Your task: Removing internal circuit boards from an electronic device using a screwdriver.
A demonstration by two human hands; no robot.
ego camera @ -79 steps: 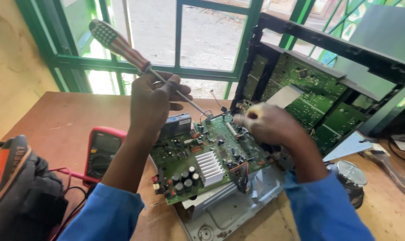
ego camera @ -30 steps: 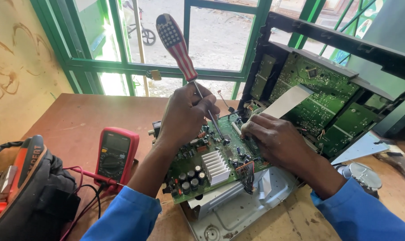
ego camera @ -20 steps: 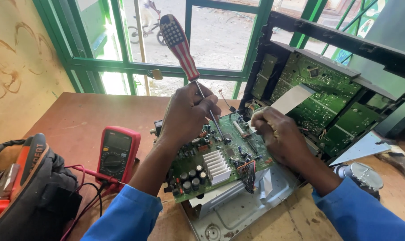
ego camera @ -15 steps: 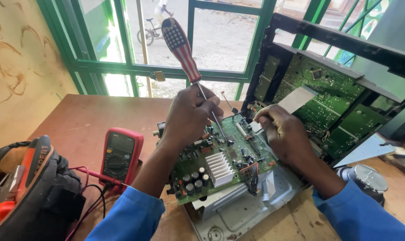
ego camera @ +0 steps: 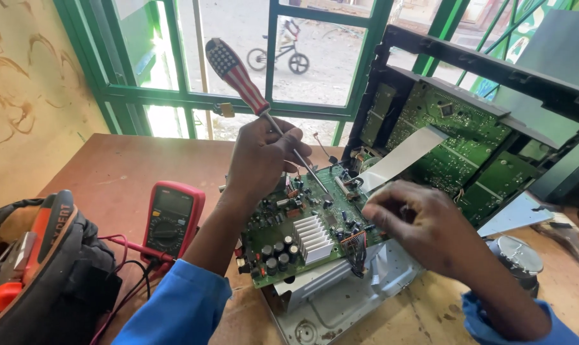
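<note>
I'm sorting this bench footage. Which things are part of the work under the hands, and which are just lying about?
In use:
left hand gripping the screwdriver
right hand resting on the green circuit board
metal chassis under the board

Lying about:
red multimeter
tool bag
upright open frame with boards

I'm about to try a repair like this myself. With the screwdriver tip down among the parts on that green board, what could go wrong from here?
1. The left hand holds the screwdriver by its shaft, handle high; the tip could slip and scrape nearby components on the circuit board.
2. The board sits tilted on the metal chassis, steadied by the right hand; pressure may shift it.
3. The white ribbon cable still links it to the upright board and might strain.
</note>
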